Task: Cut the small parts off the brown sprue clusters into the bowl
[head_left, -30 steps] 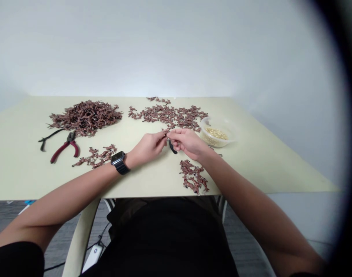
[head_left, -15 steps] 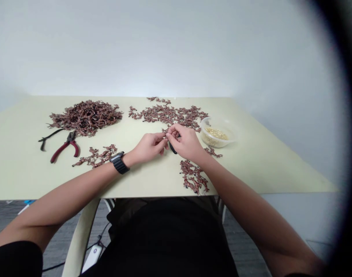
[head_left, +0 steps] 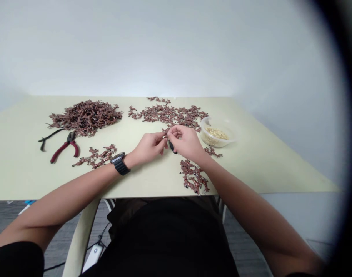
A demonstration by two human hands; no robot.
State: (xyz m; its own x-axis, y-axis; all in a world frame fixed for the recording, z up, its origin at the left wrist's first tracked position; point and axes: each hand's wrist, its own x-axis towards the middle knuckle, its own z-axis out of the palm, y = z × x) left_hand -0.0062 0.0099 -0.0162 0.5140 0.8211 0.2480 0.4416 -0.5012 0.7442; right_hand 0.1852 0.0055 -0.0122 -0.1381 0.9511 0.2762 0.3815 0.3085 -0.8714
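Observation:
My left hand, wearing a black watch, pinches a small brown figurine between thumb and forefinger, mostly hidden by the fingers. Against it, the fingertips of my right hand are pinched together; what they hold is too small to make out. A dark, rounded handle-like piece shows beneath my right hand, and whether the hand grips it is hidden. Just beyond both hands spreads a loose group of similar brown figurines. Right of my right hand stands a clear plastic bowl containing small gold-coloured pieces.
A large heap of brown figurines lies at the back left. In front of it are red-handled pliers and a black-handled tool. Smaller groups lie beside my left wrist and near the front edge.
My right fingertips have shifted slightly at the figurine, and a little more of it shows between the hands. Everything else on the table stays where it was.

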